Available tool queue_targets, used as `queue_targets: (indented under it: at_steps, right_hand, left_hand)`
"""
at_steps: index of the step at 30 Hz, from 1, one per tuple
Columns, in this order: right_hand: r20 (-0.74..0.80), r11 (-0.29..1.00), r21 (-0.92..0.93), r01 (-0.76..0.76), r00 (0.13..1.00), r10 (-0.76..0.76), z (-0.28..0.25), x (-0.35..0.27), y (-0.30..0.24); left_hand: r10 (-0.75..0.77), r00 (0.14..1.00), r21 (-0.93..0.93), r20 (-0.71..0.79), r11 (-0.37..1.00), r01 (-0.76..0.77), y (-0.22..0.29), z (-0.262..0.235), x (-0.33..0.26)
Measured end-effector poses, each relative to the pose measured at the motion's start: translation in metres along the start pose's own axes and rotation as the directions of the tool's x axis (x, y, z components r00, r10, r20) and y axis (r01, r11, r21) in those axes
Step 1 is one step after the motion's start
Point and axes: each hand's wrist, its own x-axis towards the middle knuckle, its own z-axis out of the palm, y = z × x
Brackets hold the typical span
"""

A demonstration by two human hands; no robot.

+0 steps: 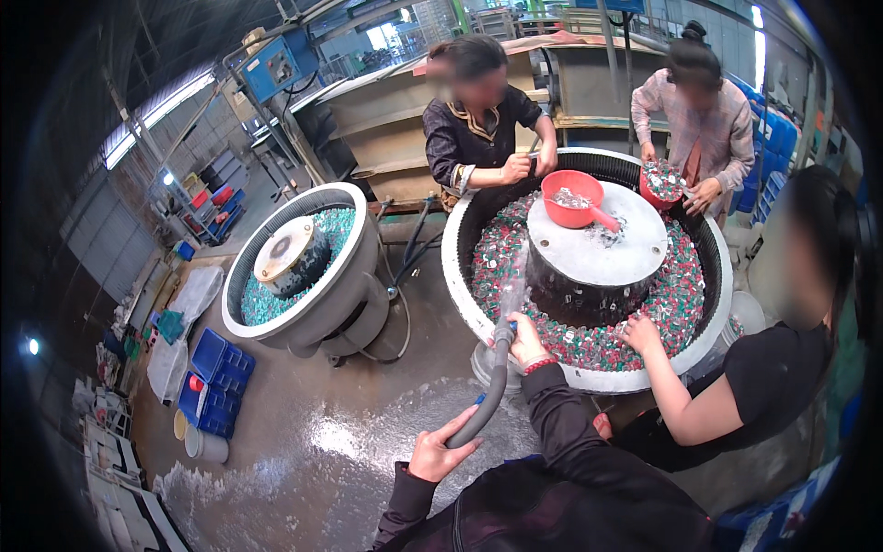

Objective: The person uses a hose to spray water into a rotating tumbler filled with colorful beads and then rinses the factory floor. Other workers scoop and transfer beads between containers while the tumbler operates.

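A thick grey hose (489, 405) runs up between my two hands. My right hand (527, 339), with a red bead bracelet at the wrist, grips it near its outlet at the rim of a large round tub (464, 293). Lower down, my left hand (441, 448) holds the hose between thumb and fingers. Water (515, 285) sprays from the outlet onto small green, red and clear pieces (589, 336) filling the tub's ring. On the tub's pale centre disc (602, 241) rests a red scoop (572, 196) with some pieces in it.
Three other people stand around the tub; one holds a red container (660, 189) heaped with pieces. A co-worker's hand (641, 334) touches the pieces right of my hand. At left stands a second tub (354, 207). Blue crates (221, 368) and a white bucket (207, 446) sit on the wet floor.
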Motion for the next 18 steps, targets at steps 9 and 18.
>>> queue_targets:
  at_steps: [9,18]
  right_hand:
    - [-0.001,0.991,-0.120,-0.059,0.998,0.060,-0.035,-0.022,-0.030]
    - [0.005,0.957,-0.247,-0.152,0.987,0.158,-0.037,-0.028,-0.057]
  left_hand:
    - [0.001,1.000,0.011,0.020,1.000,-0.001,0.005,0.022,0.000]
    - [-0.075,0.996,-0.051,0.045,0.996,0.078,0.005,0.039,-0.008]
